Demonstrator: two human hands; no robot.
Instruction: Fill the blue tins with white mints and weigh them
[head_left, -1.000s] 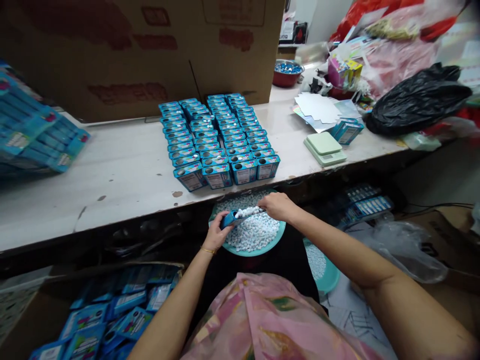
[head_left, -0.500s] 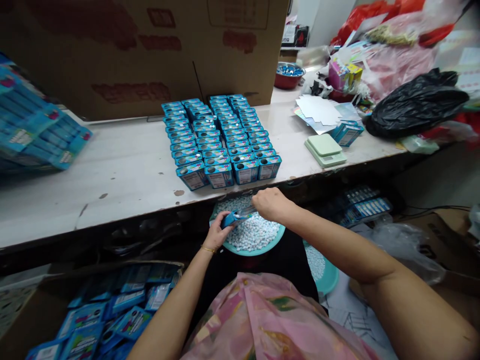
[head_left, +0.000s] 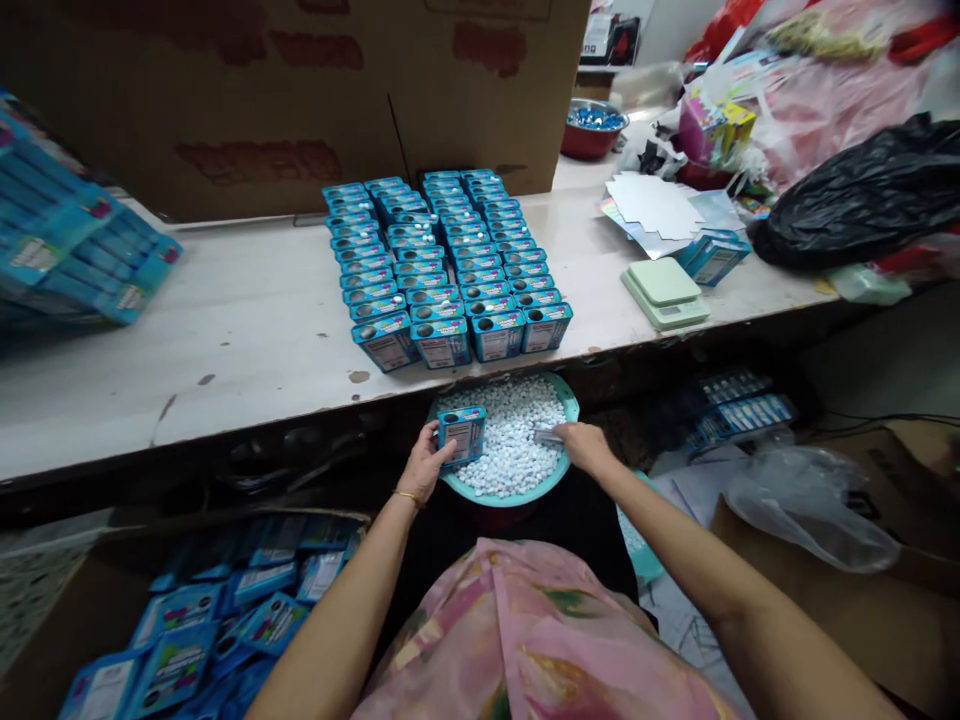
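A packing workshop: blue packs point(head_left: 447, 275) in 4 rows, bulk pellets point(head_left: 517, 462).

At 6 o'clock you wear a pink top point(head_left: 450, 640), softly patterned with blurred green and golden-yellow patches, with a paler pink strip point(head_left: 504, 630) running down its front. A green patch point(head_left: 571, 602) sits near 5 o'clock. Black clothing point(head_left: 600, 550) covers your lap, showing on both sides of the top. Around your left wrist point(head_left: 413, 487), near 7 o'clock, is a thin gold-coloured bracelet point(head_left: 409, 496).
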